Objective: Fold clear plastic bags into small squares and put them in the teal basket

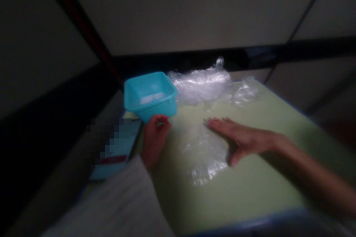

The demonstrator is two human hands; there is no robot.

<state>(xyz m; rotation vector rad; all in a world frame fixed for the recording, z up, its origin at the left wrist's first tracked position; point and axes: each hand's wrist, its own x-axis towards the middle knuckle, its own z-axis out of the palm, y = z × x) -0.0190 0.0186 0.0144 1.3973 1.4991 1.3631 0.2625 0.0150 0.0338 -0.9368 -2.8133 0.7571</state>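
Observation:
A clear plastic bag (204, 155) lies crinkled on the pale yellow-green tabletop (178, 200). My right hand (243, 137) is open, its fingers stretched out over the bag's right side and the thumb spread apart. To the bag's left, my left hand (155, 139) has its fingers curled into a pinch. What that pinch holds, if anything, is too blurred to make out. Just beyond the left hand stands a turquoise plastic basin (157, 109), with something whitish (151, 98) inside.
Behind the basin's right side is a heap of clear plastic (203, 83), with another crumpled piece (246, 90) to its right. A light-blue flat item with a red strip (112, 159) lies at the left. Panelled walls (194, 11) rise behind the table.

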